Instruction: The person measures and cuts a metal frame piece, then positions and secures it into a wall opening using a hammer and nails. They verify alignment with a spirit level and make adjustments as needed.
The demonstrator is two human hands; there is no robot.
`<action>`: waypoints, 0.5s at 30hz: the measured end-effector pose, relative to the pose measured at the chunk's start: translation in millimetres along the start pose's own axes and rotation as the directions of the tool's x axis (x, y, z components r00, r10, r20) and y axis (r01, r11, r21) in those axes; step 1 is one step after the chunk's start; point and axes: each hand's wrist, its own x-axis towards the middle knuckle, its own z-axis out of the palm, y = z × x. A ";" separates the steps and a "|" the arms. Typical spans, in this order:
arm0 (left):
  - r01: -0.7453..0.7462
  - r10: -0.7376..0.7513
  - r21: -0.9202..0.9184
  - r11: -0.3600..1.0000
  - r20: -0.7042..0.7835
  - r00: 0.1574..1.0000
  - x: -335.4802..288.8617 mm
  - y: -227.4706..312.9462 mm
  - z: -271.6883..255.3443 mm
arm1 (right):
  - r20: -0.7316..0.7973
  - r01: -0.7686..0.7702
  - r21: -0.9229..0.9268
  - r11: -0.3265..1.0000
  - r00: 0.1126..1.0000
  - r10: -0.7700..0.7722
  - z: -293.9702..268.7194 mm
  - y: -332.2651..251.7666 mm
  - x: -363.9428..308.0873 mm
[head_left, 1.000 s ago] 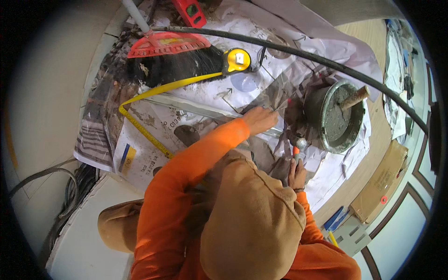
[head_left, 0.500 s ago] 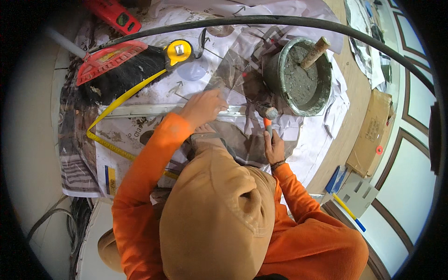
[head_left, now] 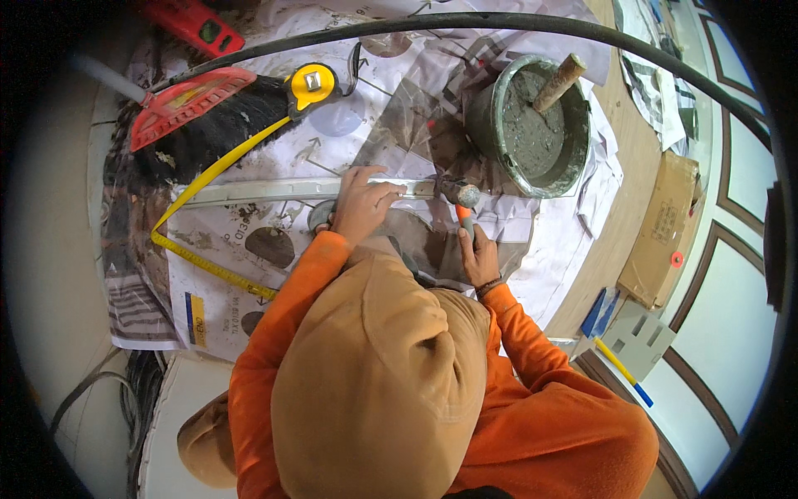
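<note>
A long pale metal strip (head_left: pixel 266 191) lies across the printed sheets in front of me. My left hand (head_left: pixel 362 205) is on its right part, the fingers curled over the strip; whether a small item is pinched there I cannot make out. To the right, my right hand (head_left: pixel 480 256) grips a hammer (head_left: pixel 464 213) by its grey and orange handle. The hammer's head is just beyond the strip's right end. Farther left, a yellow tape measure (head_left: pixel 312 83) lies with its blade pulled out and bent back toward me.
A dark bucket (head_left: pixel 505 158) of wet grey mortar, with a stick handle standing in it, is at the right. A black cable (head_left: pixel 399 25) arches across the far side. A red-headed broom (head_left: pixel 195 100) and red spirit level (head_left: pixel 195 25) lie far left. A cardboard box (head_left: pixel 661 233) lies right.
My left hand has shifted slightly right and closer to me, its fingers now on the strip. The hammer has moved a little left with my right hand.
</note>
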 end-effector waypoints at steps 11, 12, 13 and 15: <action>-0.150 0.148 0.023 0.988 0.072 0.986 -4.0 -20.4 4.3 | 0.009 0.069 0.029 0.997 0.998 -0.069 -1.8 -16.5 -0.3; -0.172 0.169 0.035 0.984 0.090 0.982 -3.3 -20.9 4.7 | 0.003 0.103 0.000 0.995 0.995 -0.103 -2.0 -16.7 -0.9; -0.195 0.189 0.046 0.980 0.109 0.976 -2.7 -21.5 4.9 | -0.003 0.136 -0.029 0.990 0.991 -0.136 -2.1 -17.2 -1.8; -0.259 0.254 0.017 0.966 0.144 0.956 0.5 -23.9 0.6 | 0.049 0.148 -0.014 0.989 0.988 -0.147 -10.0 -32.2 -3.3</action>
